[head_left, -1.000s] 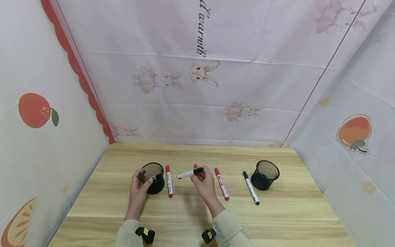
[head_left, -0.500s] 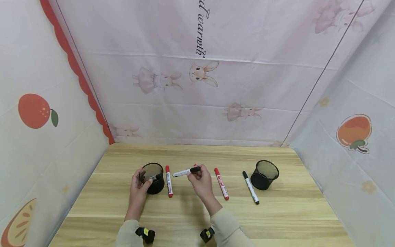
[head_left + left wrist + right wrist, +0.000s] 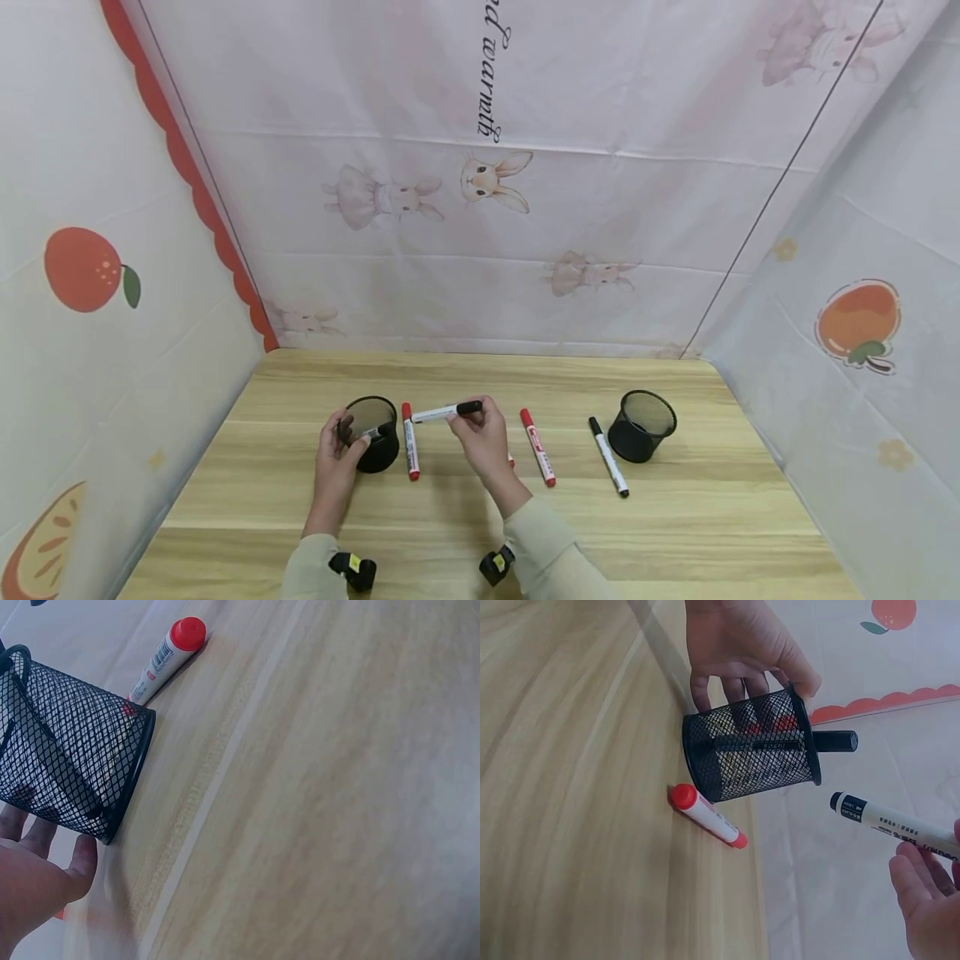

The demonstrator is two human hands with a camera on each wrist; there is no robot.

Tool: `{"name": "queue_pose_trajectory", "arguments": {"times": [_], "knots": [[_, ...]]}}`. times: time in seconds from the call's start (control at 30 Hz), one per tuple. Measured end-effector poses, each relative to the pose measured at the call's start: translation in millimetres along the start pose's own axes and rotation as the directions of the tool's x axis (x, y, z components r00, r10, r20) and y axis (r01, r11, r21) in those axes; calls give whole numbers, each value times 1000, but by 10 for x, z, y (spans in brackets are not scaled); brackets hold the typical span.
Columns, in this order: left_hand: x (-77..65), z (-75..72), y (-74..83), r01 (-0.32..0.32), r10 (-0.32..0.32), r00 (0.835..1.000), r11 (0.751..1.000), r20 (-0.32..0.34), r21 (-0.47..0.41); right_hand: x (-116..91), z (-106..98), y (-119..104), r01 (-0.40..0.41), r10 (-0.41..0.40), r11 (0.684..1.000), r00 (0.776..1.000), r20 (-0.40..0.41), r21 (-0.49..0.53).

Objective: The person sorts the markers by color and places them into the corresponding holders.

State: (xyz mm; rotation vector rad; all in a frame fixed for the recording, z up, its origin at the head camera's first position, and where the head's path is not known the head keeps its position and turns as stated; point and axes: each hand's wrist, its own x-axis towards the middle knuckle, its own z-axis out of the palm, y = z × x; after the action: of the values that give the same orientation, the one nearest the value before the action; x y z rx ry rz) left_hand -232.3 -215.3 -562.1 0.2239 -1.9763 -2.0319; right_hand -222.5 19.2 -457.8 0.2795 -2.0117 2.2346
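Note:
My left hand (image 3: 337, 458) holds a black mesh pen holder (image 3: 381, 454) on the table, thumb at the rim and fingers along its side (image 3: 742, 637). A black-capped marker (image 3: 836, 741) stands inside, its end sticking out above the rim. My right hand (image 3: 486, 446) pinches a white marker with a black cap (image 3: 442, 412) near the capped end. In the right wrist view, the free end of this marker (image 3: 892, 825) points toward the pen holder's mouth, with a gap between. A red marker (image 3: 411, 442) lies just right of that pen holder.
A second mesh pen holder (image 3: 636, 437) stands at the right, a black-capped marker (image 3: 609, 457) lying beside it. Another red marker (image 3: 538, 448) lies right of my right hand. One more red-ended marker (image 3: 512, 460) is mostly hidden behind that hand. Patterned cloth walls border the wooden table (image 3: 690, 517).
My right hand has moved left with its marker, bringing the tip over the top of the left red marker. My left hand and the pen holder have stayed put.

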Motion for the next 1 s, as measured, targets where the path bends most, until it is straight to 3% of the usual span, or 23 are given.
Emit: {"name": "queue_pose_trajectory", "arguments": {"times": [0.27, 0.47, 1.0], "knots": [[6, -1, -16, 2, -2, 1000, 1000, 13, 3, 61, 75, 1, 11, -12, 999, 1000, 28, 33], [14, -2, -17, 0, 0, 1000, 1000, 12, 2, 73, 129, 1, -30, 28, 998, 998, 51, 52], [6, -9, -18, 6, -6, 1000, 1000, -2, -5, 121, 246, 69, -37, 36, 999, 998, 52, 20]]}}
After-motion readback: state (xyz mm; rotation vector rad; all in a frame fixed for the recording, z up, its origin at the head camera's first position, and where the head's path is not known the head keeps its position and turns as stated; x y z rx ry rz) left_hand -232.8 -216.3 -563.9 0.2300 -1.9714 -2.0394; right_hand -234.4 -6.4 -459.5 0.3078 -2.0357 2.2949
